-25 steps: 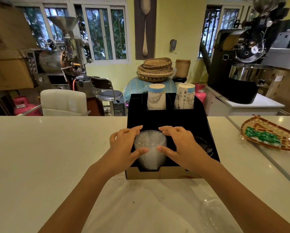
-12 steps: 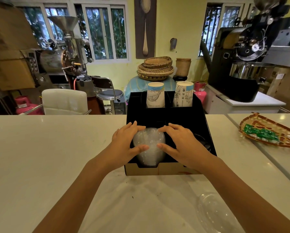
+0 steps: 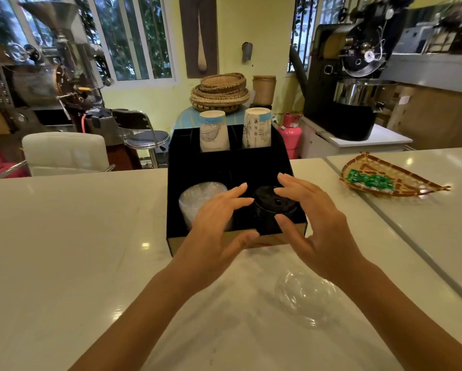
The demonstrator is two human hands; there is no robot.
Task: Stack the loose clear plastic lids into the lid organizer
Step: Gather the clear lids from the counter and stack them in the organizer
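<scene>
A black lid organizer [image 3: 176, 204] stands on the white counter straight ahead. Its front left slot holds a stack of clear plastic lids [image 3: 195, 199]. A stack of black lids [image 3: 267, 210] fills the front right slot. My left hand [image 3: 219, 226] hovers in front of the clear stack, fingers spread and empty. My right hand [image 3: 312, 223] is over the organizer's front right corner beside the black lids, also spread and empty. One loose clear domed lid [image 3: 304, 293] lies on the counter near me, just left of my right forearm.
Two paper cup stacks [image 3: 213, 132] [image 3: 256, 129] stand in the organizer's back slots. A woven tray with green packets [image 3: 385, 178] lies on the counter to the right. A seam [image 3: 385, 218] runs along the counter at right. Roasting machines and chairs sit beyond the counter.
Both hands have let go of the clear lid stack and pulled back toward me and to the right. The stack stays in the front left slot.
</scene>
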